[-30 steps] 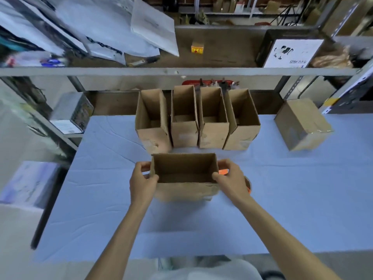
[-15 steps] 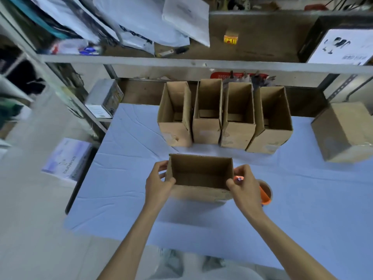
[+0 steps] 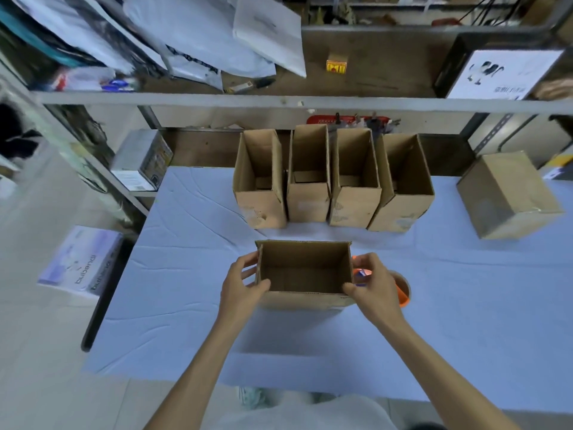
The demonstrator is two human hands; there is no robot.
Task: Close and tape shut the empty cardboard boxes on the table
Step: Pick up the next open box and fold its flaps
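Barely changed: your left hand (image 3: 245, 287) and right hand (image 3: 372, 283) still grip the open box (image 3: 305, 301) by its ends, mid-frame; closing not begun.

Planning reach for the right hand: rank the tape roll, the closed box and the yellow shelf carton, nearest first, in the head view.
1. Tape roll, just right of the right hand that holds the open box.
2. Closed box, far right of the table.
3. Yellow carton, up on the shelf.
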